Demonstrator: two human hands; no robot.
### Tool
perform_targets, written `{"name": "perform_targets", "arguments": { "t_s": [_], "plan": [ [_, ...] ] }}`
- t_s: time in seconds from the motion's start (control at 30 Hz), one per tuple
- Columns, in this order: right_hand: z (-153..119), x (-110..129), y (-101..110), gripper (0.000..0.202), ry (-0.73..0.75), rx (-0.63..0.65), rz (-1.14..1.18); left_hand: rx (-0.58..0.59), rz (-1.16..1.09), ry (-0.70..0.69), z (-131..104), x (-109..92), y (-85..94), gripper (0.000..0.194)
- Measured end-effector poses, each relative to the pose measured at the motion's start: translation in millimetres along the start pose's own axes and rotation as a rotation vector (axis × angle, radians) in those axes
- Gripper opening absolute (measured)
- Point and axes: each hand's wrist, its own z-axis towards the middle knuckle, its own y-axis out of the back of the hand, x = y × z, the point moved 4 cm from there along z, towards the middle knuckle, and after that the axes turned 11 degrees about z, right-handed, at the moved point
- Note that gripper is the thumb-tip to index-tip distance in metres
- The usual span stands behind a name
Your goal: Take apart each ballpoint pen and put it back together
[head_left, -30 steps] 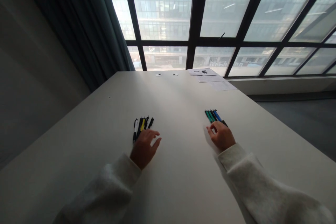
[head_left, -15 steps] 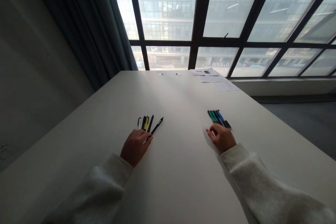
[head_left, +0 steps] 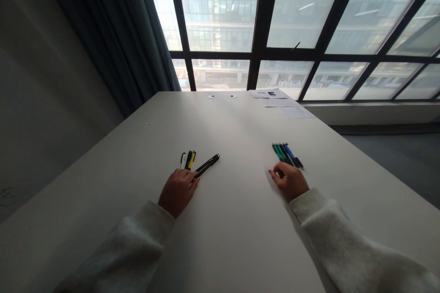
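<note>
Grey sleeves (head_left: 319, 206) at the bottom corners, white table (head_left: 227, 247) under both. My left hand (head_left: 177, 192), left of centre, is bent over the near ends of two black pens (head_left: 208, 165); pinched or just touching, can't tell. My right hand (head_left: 290, 181), right of centre, is loosely curled; can't tell if the fingertips meet. It's just below the row of green and blue pens (head_left: 278, 152). White pen (head_left: 183, 160) and yellow pen (head_left: 192, 160) lie beyond my left knuckles. I'd use light, low fingertip pressure: round barrels likely roll. Papers (head_left: 273, 94) upper right of centre.
</note>
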Motion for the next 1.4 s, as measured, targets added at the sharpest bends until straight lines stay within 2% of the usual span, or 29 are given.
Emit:
{"name": "perform_targets", "arguments": {
  "t_s": [0.3, 0.57, 0.77, 0.87, 1.0, 1.1, 1.13, 1.2, 1.3, 1.4],
  "plan": [
    [0, -1, -1, 0.023, -0.01, 0.026, 0.022, 0.002, 0.065, 0.067, -1, 4, -4.5, 0.032],
    [1, -2, -3, 0.023, -0.024, 0.042, 0.063, -0.001, 0.116, 0.099, -1, 5, -1.6, 0.032],
    [1, 1, -1, 0.025, -0.059, 0.032, 0.149, -0.066, 0.034, 0.106, 1, 3, 1.7, 0.033],
    [3, 9, -1, 0.025, -0.092, 0.029, 0.232, -0.117, -0.061, 0.078, 4, -3, 10.1, 0.033],
    [11, 33, -5, 0.033, -0.128, 0.082, 0.404, -0.167, -0.189, 0.021, 12, -19, 39.5, 0.029],
    [23, 60, 0, 0.042, -0.128, 0.125, 0.583, -0.257, -0.38, 0.035, 21, -30, 77.3, 0.025],
    [27, 70, 6, 0.041, -0.137, 0.116, 0.725, -0.272, -0.426, 0.036, 25, -33, 90.5, 0.024],
    [37, 90, 23, 0.028, -0.122, 0.048, 0.913, -0.29, -0.477, 0.066, 34, -36, 116.0, 0.022],
    [50, 116, 56, 0.017, -0.069, -0.092, 1.005, -0.327, -0.533, 0.138, 46, -35, 149.7, 0.024],
    [61, 138, 83, 0.012, 0.0, -0.23, 1.049, -0.482, -0.589, 0.169, 56, -36, 180.8, 0.022]
  ]
}}
